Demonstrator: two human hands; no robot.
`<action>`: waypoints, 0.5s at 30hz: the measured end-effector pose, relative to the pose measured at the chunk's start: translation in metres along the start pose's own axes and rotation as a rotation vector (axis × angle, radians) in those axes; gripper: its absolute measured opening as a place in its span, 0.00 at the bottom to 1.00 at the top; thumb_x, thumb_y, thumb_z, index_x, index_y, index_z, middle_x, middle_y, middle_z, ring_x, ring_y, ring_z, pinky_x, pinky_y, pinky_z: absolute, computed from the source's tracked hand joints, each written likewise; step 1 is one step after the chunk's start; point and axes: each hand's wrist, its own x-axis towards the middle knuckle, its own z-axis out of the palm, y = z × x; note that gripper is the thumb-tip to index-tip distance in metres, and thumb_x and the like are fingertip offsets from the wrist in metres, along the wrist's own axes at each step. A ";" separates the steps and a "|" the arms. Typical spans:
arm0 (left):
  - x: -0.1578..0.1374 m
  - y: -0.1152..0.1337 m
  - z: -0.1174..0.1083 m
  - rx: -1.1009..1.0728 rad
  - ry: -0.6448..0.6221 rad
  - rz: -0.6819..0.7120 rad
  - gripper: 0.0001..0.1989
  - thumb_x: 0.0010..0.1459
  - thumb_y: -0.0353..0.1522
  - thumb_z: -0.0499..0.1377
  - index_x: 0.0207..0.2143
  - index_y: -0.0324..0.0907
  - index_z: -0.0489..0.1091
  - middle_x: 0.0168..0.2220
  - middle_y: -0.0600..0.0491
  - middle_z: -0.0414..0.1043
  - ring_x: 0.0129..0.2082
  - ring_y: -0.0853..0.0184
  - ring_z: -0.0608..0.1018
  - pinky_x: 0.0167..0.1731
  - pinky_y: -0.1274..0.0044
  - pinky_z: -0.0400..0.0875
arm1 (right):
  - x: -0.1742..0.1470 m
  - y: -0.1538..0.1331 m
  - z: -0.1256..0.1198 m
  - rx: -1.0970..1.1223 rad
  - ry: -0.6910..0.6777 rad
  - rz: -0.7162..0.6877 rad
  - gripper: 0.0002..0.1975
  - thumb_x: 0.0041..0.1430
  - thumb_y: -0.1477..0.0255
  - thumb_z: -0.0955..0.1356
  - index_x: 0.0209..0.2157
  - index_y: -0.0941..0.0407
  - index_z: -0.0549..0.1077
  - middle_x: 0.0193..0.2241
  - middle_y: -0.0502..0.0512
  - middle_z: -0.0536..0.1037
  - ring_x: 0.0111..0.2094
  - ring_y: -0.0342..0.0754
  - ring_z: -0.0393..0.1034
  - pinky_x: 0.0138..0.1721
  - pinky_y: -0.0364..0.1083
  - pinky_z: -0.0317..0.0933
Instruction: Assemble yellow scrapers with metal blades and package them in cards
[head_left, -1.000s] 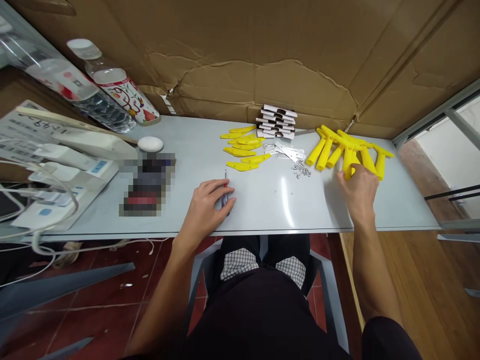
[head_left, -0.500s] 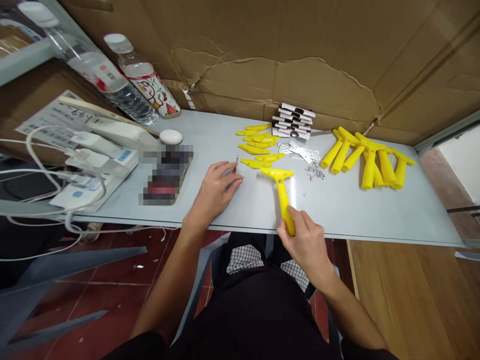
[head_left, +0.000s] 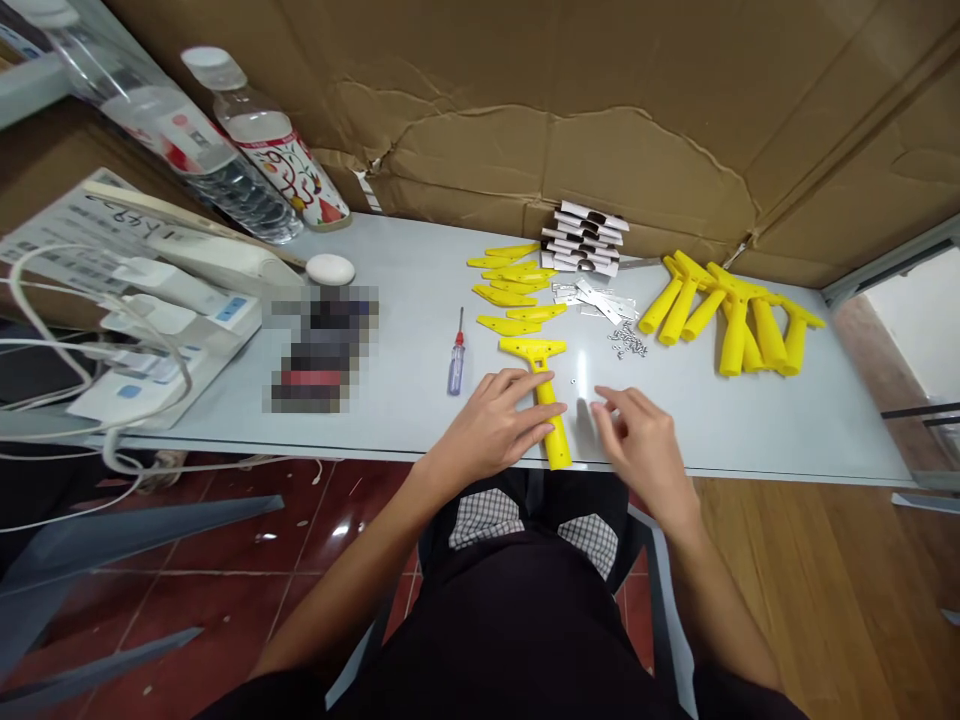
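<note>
Both hands work close to the table's near edge, a little right of its middle as I watch through the head camera. I see the left hand (head_left: pixel 499 420) laid over the yellow handle (head_left: pixel 546 392), fingers spread and crossing its shaft. That handle is T-shaped and lies flat, its crosspiece toward the far edge and the butt of its shaft at the near edge. Just right of it I have the right hand (head_left: pixel 645 430), apart from the handle, thumb and forefinger drawn close; I cannot tell whether they pinch anything small. Between the two hands lies one tiny metal piece (head_left: pixel 573 381).

To the left of the left hand, well apart from it, I make out a screwdriver (head_left: pixel 457 365), its tip toward the far edge. Beyond the handle sit thin yellow pieces (head_left: pixel 512 293), with metal strips (head_left: pixel 600 300) to their right and a scatter of screws (head_left: pixel 628 341) nearer me. More yellow handles (head_left: pixel 739 310) are heaped toward the far right corner, and white-and-black pieces (head_left: pixel 585 240) stack at the far edge. Bottles (head_left: pixel 289 165) stand near the far left corner.
</note>
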 end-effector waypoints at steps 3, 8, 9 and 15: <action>-0.002 0.000 -0.002 -0.015 -0.004 0.001 0.14 0.74 0.35 0.59 0.56 0.49 0.81 0.68 0.44 0.72 0.60 0.51 0.73 0.57 0.57 0.74 | 0.014 0.027 -0.012 -0.113 -0.018 0.003 0.17 0.75 0.68 0.65 0.53 0.57 0.83 0.42 0.62 0.82 0.32 0.51 0.75 0.42 0.54 0.72; -0.010 -0.003 -0.007 -0.068 0.007 0.006 0.12 0.74 0.33 0.60 0.55 0.48 0.80 0.67 0.45 0.73 0.61 0.52 0.74 0.59 0.56 0.75 | 0.038 0.049 -0.005 -0.170 -0.149 -0.055 0.19 0.74 0.72 0.62 0.45 0.58 0.85 0.40 0.62 0.82 0.38 0.54 0.78 0.44 0.54 0.71; -0.011 -0.004 -0.007 -0.078 0.016 0.012 0.12 0.74 0.33 0.60 0.55 0.48 0.80 0.67 0.44 0.73 0.61 0.52 0.75 0.58 0.56 0.75 | 0.043 0.051 -0.004 -0.183 -0.148 -0.053 0.19 0.75 0.73 0.61 0.45 0.58 0.85 0.41 0.63 0.82 0.39 0.54 0.79 0.44 0.54 0.71; -0.013 -0.005 -0.009 -0.107 0.036 0.028 0.12 0.73 0.32 0.60 0.54 0.47 0.80 0.67 0.43 0.74 0.60 0.53 0.76 0.56 0.57 0.77 | 0.063 0.045 -0.009 -0.250 -0.041 -0.010 0.19 0.75 0.71 0.61 0.45 0.59 0.84 0.43 0.66 0.82 0.37 0.53 0.77 0.40 0.54 0.69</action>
